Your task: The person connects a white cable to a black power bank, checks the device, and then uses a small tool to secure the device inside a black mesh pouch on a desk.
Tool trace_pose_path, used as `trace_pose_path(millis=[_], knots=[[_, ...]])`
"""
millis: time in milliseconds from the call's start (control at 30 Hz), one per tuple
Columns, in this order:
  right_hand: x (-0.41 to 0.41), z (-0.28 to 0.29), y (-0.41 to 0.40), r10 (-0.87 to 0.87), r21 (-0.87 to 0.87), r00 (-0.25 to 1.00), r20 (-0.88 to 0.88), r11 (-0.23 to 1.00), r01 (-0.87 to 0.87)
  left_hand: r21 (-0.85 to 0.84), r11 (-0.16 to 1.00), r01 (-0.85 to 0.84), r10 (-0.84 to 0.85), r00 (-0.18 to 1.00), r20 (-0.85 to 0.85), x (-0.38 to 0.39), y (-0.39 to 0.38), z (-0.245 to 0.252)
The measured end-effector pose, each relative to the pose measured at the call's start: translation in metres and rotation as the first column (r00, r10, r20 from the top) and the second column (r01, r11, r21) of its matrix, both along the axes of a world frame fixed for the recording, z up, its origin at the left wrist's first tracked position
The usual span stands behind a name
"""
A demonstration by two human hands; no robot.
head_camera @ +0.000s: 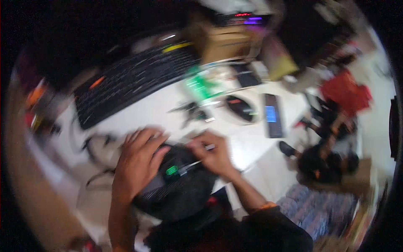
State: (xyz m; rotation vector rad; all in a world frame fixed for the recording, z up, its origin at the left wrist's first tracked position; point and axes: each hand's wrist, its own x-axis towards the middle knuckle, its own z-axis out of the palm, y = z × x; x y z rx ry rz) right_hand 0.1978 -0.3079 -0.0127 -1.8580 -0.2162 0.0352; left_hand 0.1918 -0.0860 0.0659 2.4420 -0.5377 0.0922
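Note:
The picture is blurred. Before my chest is a black textured item [185, 195], perhaps a bag or a cap, with a small green patch [172, 170]. My left hand [140, 160] is at its left edge, palm down, thumb apart from the fingers, and nothing shows in its grasp. At the upper right edge, my right hand [212, 154] has bent fingers pinched on a small pale piece [210, 146]; what it is cannot be told. A thin pale strip [192, 164] runs from near the green patch towards the right hand.
A black keyboard [135, 85] lies on the white table [148, 110]. Dark keys [193, 113], a black computer mouse [241, 108], a lit phone [273, 116] and a green packet [201, 85] lie beyond my hands. A cardboard box [226, 44] stands behind. A person [330, 157] is at right.

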Motion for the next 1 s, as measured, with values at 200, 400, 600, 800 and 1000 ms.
trace_pose_path(millis=[200,400,600,800,1000], knots=[[0.003,-0.003,0.001,0.097,-0.014,0.986,0.139,0.995,-0.096,0.132,0.988,0.083,-0.081,0.996,-0.021,0.007,-0.040,-0.019],[-0.001,0.001,-0.002,0.062,-0.026,0.985,0.161,0.998,-0.058,0.055,0.998,0.043,-0.045,0.999,0.022,0.008,-0.042,-0.032],[0.002,-0.008,-0.002,0.066,-0.035,0.974,0.216,0.998,-0.060,-0.011,0.997,0.081,-0.080,0.994,0.081,0.010,-0.041,-0.032],[0.004,-0.008,-0.003,0.105,-0.039,0.977,0.183,0.994,-0.099,-0.015,0.996,0.084,-0.082,0.988,0.128,0.012,-0.040,-0.038],[0.004,-0.009,-0.003,0.103,-0.004,0.963,0.250,0.994,-0.106,0.001,0.995,0.101,-0.101,0.988,0.116,0.013,-0.040,-0.037]])
